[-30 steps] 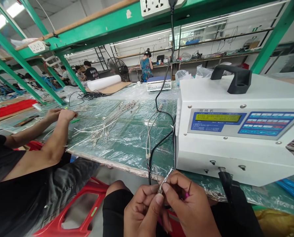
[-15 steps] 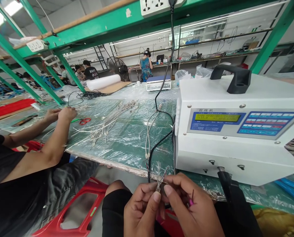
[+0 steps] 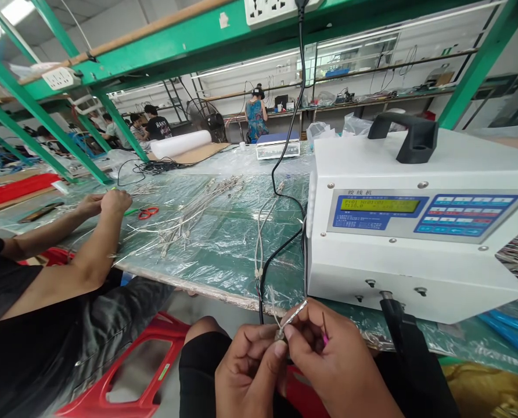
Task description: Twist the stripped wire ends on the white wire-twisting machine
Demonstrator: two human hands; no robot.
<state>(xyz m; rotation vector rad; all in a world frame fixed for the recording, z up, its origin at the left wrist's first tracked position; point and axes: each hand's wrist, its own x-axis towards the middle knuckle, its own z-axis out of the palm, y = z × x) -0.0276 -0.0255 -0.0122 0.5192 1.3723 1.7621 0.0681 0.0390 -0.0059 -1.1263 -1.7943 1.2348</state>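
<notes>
Low in the view, in front of the table edge, my left hand (image 3: 254, 368) pinches the end of a cable (image 3: 279, 335) between thumb and fingers. From that end a foil-wrapped strand (image 3: 296, 313) sticks up to the right and thin pale threads (image 3: 272, 299) stand up behind it. Right beside it, my right hand (image 3: 328, 354) is closed, thumb and finger at the base of the foil strand. A thin dark spike with a pink part (image 3: 326, 337) shows between its fingers; the rest of that tool is hidden.
A white machine (image 3: 407, 261) with display and keypad stands at the right. Light cables (image 3: 184, 215) lie on the film-covered table (image 3: 219, 261), near red-handled scissors (image 3: 148, 213). At the left a co-worker's hands (image 3: 113, 200) work. A black cord (image 3: 280, 247) runs down over the table edge.
My right thumb has moved in to the base of the foil strand, which now leans further right and shows more plainly. My left hand keeps its pinch.
</notes>
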